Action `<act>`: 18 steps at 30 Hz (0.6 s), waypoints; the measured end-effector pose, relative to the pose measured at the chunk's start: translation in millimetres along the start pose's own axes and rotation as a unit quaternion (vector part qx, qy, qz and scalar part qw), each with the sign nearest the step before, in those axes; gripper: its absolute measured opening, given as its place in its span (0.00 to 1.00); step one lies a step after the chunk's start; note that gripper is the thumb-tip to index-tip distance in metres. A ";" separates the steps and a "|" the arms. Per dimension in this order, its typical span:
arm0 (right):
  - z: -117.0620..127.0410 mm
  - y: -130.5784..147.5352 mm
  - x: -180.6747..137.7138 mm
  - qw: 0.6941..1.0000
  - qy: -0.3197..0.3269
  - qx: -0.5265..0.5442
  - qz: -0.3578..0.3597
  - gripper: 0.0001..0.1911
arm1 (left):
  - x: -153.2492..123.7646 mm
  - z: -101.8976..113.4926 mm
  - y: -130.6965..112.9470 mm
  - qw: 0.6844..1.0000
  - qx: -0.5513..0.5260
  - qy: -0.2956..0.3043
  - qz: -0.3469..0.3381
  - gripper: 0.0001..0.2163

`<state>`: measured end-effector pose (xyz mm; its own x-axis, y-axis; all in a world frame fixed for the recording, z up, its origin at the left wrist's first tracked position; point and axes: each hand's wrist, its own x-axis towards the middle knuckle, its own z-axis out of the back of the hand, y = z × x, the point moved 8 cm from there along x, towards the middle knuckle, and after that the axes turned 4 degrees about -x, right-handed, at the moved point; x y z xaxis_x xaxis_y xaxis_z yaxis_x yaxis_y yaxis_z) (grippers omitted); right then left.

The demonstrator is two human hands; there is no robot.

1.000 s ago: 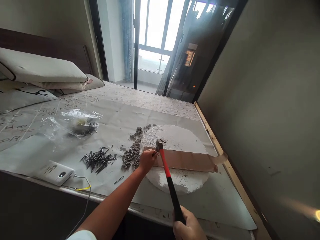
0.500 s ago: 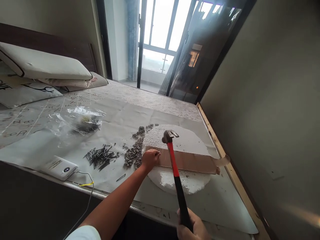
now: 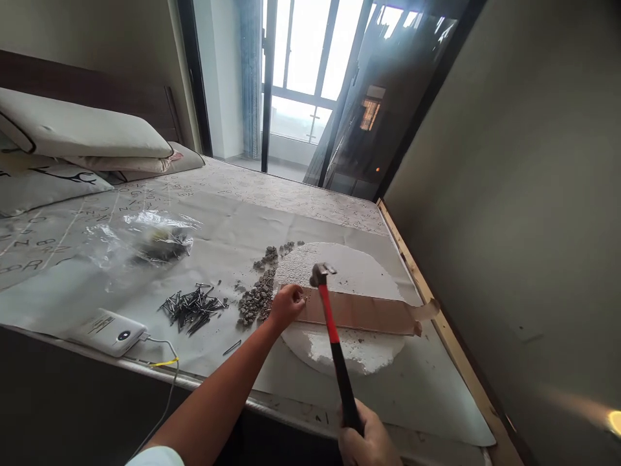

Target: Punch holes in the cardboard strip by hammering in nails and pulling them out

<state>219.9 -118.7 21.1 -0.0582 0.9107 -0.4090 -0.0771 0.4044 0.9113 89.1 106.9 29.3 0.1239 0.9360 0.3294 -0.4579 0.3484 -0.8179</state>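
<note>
Board (image 3: 359,312) on foam disc (image 3: 339,265), nails (image 3: 191,305) left

You are standing in the bedroom of a home. A wide bed with a grey letter-printed cover (image 3: 272,194) is filling the view, flat cream pillows (image 3: 82,133) are lying stacked against a dark wooden headboard (image 3: 97,90), and daylight is coming through a tall black-framed glass balcony door (image 3: 301,77).

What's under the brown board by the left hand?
A round white foam slab, showing past both long edges of the brown board; the strip directly beneath is covered.
</note>
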 end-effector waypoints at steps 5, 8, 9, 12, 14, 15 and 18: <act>-2.2 -0.1 2.7 1.000 0.010 -0.026 -0.004 0.04 | 2.0 25.5 -1.5 0.987 -0.145 -0.063 0.037 0.07; -1.3 1.4 0.4 1.000 0.004 0.002 0.017 0.04 | 0.7 49.3 -2.0 0.983 -0.145 -0.104 0.042 0.09; -1.3 -0.3 0.3 1.000 0.002 0.003 0.016 0.04 | -0.5 60.0 -0.8 0.984 -0.122 -0.120 0.044 0.09; -2.8 -10.8 2.6 1.000 0.006 -0.009 -0.008 0.02 | -6.0 91.4 11.9 0.989 0.010 -0.131 0.072 0.06; -4.7 -16.7 3.9 1.000 0.017 -0.007 -0.017 0.02 | -11.3 102.1 29.3 0.985 0.128 -0.066 0.099 0.05; -5.4 -18.1 3.8 1.000 0.023 0.000 -0.015 0.02 | -15.9 103.5 41.1 0.978 0.176 -0.014 0.112 0.04; -4.5 -17.6 0.7 0.999 0.030 0.026 -0.002 0.03 | -41.0 106.6 85.0 0.939 0.264 0.111 0.189 0.02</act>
<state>216.7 -125.5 4.6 -0.1170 0.9030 -0.4135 -0.0257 0.4135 0.9102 -48.7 92.8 -3.4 0.0196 0.9956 -0.0919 -0.8713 -0.0281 -0.4899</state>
